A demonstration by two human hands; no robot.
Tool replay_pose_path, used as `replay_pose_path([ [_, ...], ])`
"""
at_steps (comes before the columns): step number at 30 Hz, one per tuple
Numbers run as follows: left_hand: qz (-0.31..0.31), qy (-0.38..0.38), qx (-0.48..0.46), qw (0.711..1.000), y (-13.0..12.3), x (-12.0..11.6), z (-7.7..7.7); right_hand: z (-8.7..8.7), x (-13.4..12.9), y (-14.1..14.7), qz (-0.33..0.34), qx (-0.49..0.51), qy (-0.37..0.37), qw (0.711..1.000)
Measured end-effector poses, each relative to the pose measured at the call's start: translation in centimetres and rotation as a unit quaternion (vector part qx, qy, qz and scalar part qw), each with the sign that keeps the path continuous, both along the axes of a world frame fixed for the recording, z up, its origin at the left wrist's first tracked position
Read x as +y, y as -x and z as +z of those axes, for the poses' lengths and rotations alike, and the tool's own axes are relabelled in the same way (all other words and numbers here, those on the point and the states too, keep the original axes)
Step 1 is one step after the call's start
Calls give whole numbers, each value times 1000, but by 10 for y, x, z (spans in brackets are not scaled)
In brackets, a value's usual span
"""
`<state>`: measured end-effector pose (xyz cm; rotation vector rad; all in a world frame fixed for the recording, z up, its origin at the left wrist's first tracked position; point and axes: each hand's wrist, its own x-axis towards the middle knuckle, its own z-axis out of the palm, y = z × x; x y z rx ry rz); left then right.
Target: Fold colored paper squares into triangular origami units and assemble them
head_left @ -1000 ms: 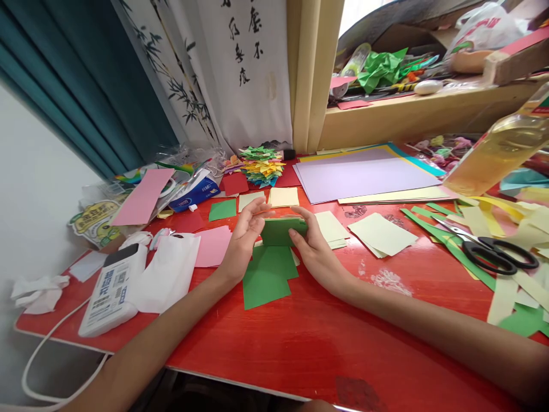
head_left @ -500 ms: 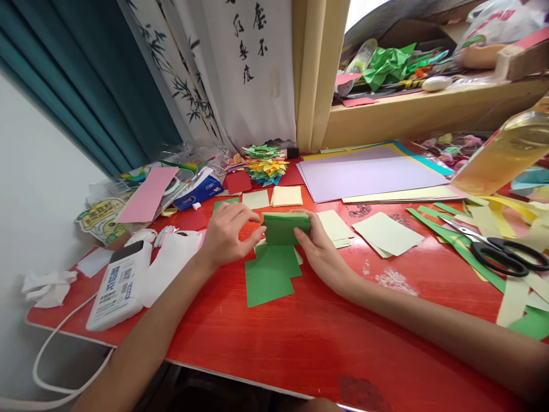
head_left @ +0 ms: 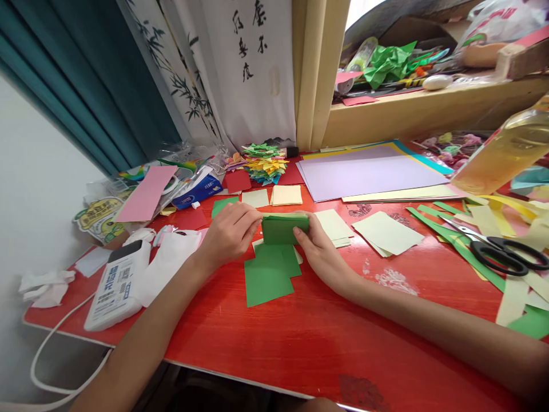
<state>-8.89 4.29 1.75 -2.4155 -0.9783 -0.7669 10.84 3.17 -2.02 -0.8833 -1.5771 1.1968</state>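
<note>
Across the view runs the red bench [head_left: 266, 349], with lilac card [head_left: 343, 171] lying flat toward its back. An amber bottle [head_left: 493, 154] is over on the right, and the black-handled scissors [head_left: 500, 257] rest by the paper strips, well apart from both hands. Now the right hand [head_left: 319, 246]: it grips the green paper pack [head_left: 281, 230] by its right end, thumb pressed to the near face. The left hand [head_left: 231, 232] has its fingers curled at the pack's opposite edge; whether they pinch it, I can't tell. The pack stands on edge between the two, mid-bench, just behind the loose green squares [head_left: 268, 283]. Here's the danger: if that thumb eases, the sheets could slip and fan out of line. A hard push from the left fingertips could bend a corner. And a low knock from the pack could scatter those squares.
</note>
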Motion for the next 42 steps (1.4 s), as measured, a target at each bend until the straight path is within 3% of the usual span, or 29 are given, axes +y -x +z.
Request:
replay_pose_path([
  [8,-15,86,-26,996,-4,1,-4,0,-1,0,-3,-3,-1,1000],
  [15,6,144,-158,977,-9,-1,-1,-1,0,-1,-7,1,-5,1000],
  [18,-25,174,-156,972,-12,-3,-1,-1,1,-1,-9,6,-8,1000],
  [26,-58,120,-114,985,-10,-2,-8,-1,1,0,-15,-1,-5,1000],
  [31,-66,173,-204,961,-15,-2,-13,-2,0,0,-9,-1,-13,1000],
  [34,-58,183,-241,951,-18,-7,-7,-1,0,-1,-3,0,-46,999],
  [38,-22,170,-271,947,-18,-16,16,19,5,-9,28,-53,-129,990],
  [40,19,205,-274,939,-16,-21,26,39,7,-19,-9,-87,-183,979],
  [42,68,276,-219,933,-13,-29,28,59,5,-34,-67,-123,-246,959],
])
